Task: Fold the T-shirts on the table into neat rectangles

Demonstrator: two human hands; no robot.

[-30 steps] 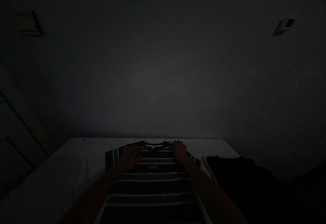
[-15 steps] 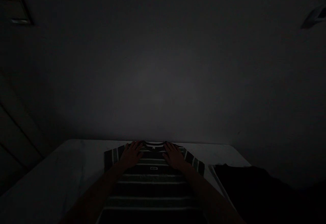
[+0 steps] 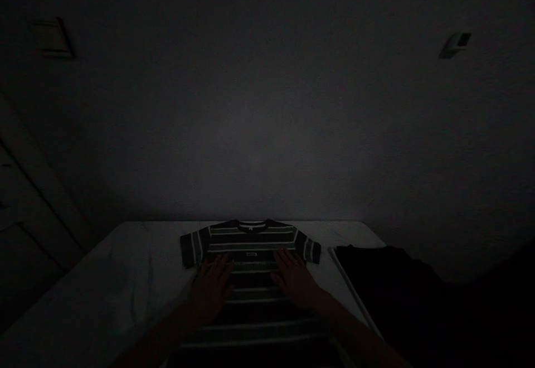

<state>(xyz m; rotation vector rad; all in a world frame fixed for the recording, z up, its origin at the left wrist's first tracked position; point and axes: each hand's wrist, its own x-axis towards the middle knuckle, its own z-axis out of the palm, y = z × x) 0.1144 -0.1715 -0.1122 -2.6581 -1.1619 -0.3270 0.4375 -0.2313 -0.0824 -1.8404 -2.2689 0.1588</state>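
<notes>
The left hand [image 3: 209, 293] and right hand [image 3: 295, 279] lie flat on the body of a striped short-sleeved T-shirt [image 3: 251, 242], just below its chest label [image 3: 251, 254]. Each grip is open, fingers spread, clamped on nothing. The shirt lies spread out near the far edge of a pale mottled worktop [image 3: 104, 284], collar at 12 o'clock, sleeves out at 9 and 3 o'clock. Its dark fabric carries pale horizontal bands. Further out at 3 o'clock, a dark heap of cloth [image 3: 384, 279] lies beside a long pale strip [image 3: 354, 290], too dim to make out.
</notes>
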